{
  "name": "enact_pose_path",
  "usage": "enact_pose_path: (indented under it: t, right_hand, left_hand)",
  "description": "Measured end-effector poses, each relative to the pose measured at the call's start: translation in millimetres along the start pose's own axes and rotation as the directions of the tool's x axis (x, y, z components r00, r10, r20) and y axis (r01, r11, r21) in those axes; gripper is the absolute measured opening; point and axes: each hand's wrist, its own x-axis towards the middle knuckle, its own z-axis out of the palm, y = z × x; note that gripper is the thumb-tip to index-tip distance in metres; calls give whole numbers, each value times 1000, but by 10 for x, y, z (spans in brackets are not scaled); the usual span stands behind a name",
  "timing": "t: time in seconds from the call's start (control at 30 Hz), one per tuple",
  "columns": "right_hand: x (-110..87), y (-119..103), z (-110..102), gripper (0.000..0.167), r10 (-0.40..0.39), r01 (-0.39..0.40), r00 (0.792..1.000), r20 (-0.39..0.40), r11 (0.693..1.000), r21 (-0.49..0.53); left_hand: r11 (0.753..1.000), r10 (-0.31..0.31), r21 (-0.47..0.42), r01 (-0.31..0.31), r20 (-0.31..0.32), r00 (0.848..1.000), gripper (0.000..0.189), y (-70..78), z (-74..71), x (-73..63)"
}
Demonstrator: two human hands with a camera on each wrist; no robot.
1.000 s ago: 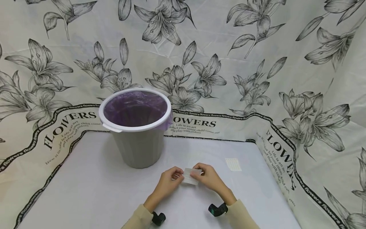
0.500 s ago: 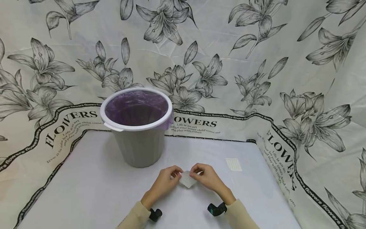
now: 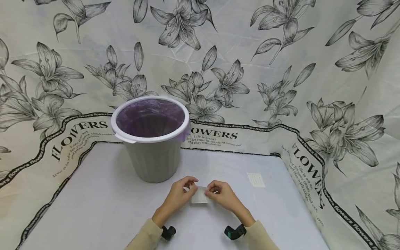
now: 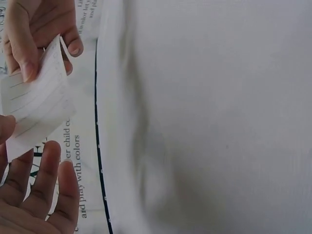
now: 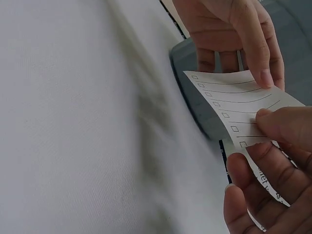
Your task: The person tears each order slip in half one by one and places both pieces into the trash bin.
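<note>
Between both hands is a small white note sheet, held above the table. Printed lines and a column of small checkboxes show on the note sheet in the right wrist view, where it bends slightly. My left hand pinches one side of it, thumb on top. The opposite side is pinched between thumb and fingers of my right hand. In the left wrist view the note sheet looks folded or doubled near the right hand.
A grey trash bin with a white rim and purple liner stands behind the left hand. Another lined paper sheet lies flat on the white table to the right. A flower-printed cloth surrounds the table's back and sides.
The note sheet has turned between the hands, from corner-down half a second ago to a straight lower edge now. Both hands have shifted slightly left, and the fingers have changed their hold.
</note>
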Motion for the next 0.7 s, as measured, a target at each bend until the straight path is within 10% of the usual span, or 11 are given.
enact_pose_path:
  t: [0.7]
  right_hand:
    - [61,-55,120,6,-5,8,993,-122,1000,20]
  left_hand:
    - [999,15,48,-16,30,999,5,26,-61,74]
